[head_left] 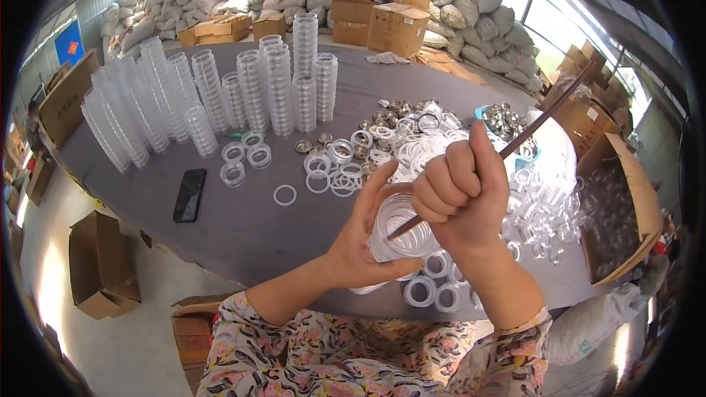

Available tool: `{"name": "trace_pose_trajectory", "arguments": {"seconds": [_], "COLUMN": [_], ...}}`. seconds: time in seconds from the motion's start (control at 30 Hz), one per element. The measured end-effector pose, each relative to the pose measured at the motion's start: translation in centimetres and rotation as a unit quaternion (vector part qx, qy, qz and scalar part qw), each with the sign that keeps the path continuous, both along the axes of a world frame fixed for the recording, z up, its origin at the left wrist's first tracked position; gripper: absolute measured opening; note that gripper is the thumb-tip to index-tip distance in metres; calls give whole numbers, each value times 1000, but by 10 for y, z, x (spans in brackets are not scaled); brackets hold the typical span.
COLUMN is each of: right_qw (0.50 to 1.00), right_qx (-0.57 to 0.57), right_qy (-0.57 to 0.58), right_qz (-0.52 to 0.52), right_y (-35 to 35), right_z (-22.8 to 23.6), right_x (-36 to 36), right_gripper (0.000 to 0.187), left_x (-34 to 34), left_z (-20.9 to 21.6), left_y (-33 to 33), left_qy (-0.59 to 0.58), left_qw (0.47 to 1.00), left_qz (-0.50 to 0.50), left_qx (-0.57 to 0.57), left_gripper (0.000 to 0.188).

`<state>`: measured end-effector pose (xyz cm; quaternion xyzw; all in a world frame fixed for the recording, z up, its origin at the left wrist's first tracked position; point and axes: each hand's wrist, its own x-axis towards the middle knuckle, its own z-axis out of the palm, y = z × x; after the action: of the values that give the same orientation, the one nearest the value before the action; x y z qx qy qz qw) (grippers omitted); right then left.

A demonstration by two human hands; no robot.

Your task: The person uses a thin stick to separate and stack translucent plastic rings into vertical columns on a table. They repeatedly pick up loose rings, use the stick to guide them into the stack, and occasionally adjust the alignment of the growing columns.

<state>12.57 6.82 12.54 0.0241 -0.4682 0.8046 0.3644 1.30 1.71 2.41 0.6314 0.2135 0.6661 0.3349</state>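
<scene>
A: State the hand positions.

B: The left hand [360,246] cups a clear round plastic lid [401,228] from below, its fingers wrapped around the lid's rim. The right hand [456,191] is closed in a fist around a thin brown stick [515,143], whose lower tip rests inside the lid. Both are held just above the near edge of the worktop [250,228].

A: Step in hand?

B: By judgement, a ring or liner is being seated into the lid with the stick tip. The next move calls for steady pressure around the inner rim while the left hand keeps the lid level.

A: Containers and contents?

B: An open cardboard box [621,213] at the right edge holds clear plastic pieces. A blue bowl [489,114] near the far right holds metal caps. Loose white rings [346,176] and metal caps lie in the middle. Stacks of clear lids [272,88] stand toward the far left. A black phone [190,195] lies near the left edge.
</scene>
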Motion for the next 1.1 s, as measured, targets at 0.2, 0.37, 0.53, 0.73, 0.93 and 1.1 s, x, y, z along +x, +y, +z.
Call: {"name": "trace_pose_trajectory", "arguments": {"seconds": [0.2, 0.37, 0.53, 0.73, 0.93, 1.1], "right_qw": [911, 993, 959, 956, 994, 972], "right_qx": [273, 16, 155, 113, -59, 113], "right_qy": [-196, -103, -22, -232, -72, -93], "right_qz": [-239, -52, -238, -137, -54, -182], "right_y": [-6, -5, -9, -3, -2, 2], "right_z": [14, 17, -9, 30, 3, 10], "right_x": [-5, 11, -16, 8, -1, -26], "right_gripper": [54, 53, 53, 50, 51, 50], "left_x": [-6, -8, -1, 1, 9, 4], "left_z": [1, 1, -8, -1, -3, -6], "left_y": [-2, -5, 4, -3, 1, -1], "left_qy": [-11, 14, 6, -37, -6, 6], "left_qw": [1000, 1000, 998, 999, 998, 991], "left_qz": [-3, 11, 53, 30, 58, 129], "left_qx": [6, 18, 17, -25, 0, 17], "left_gripper": [103, 102, 101, 100, 101, 97]}}
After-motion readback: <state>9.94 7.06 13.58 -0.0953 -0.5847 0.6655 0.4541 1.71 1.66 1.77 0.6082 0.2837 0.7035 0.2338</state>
